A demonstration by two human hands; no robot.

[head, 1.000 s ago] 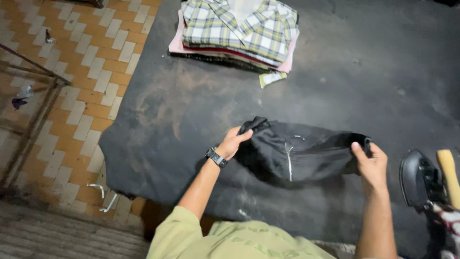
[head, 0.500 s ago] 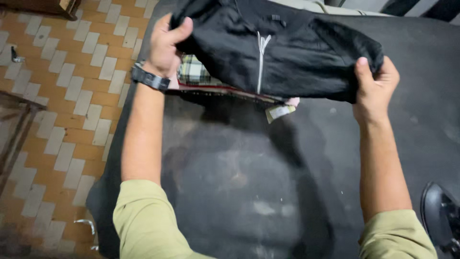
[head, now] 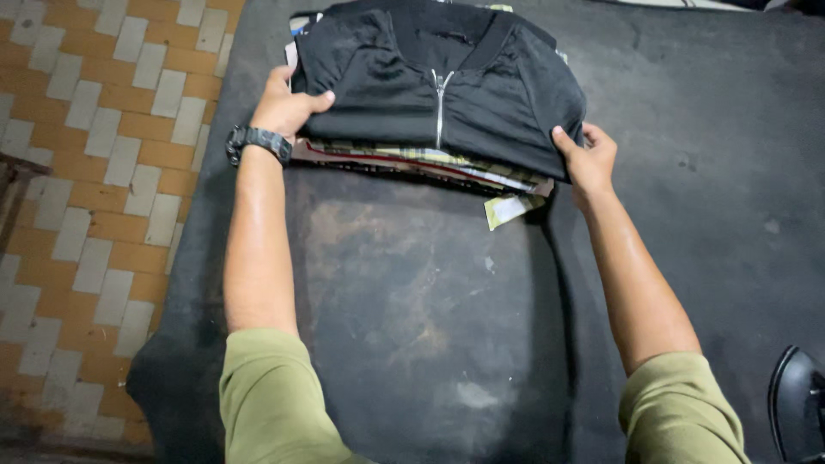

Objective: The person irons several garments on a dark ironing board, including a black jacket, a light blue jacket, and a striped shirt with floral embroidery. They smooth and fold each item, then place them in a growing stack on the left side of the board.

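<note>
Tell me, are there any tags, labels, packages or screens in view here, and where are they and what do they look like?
Paper tag: hangs out from under the stack of folded clothes, at its near right corner, close to the right hand; small, roughly rectangular, pale yellow-green and white.
Wristwatch: on the left wrist beside the stack; dark band, its face not readable as a screen.
No packages or signs show.

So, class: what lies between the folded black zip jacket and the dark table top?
In the head view, a stack of folded garments, checked shirt visible, lies between black zip jacket and table top.
</note>
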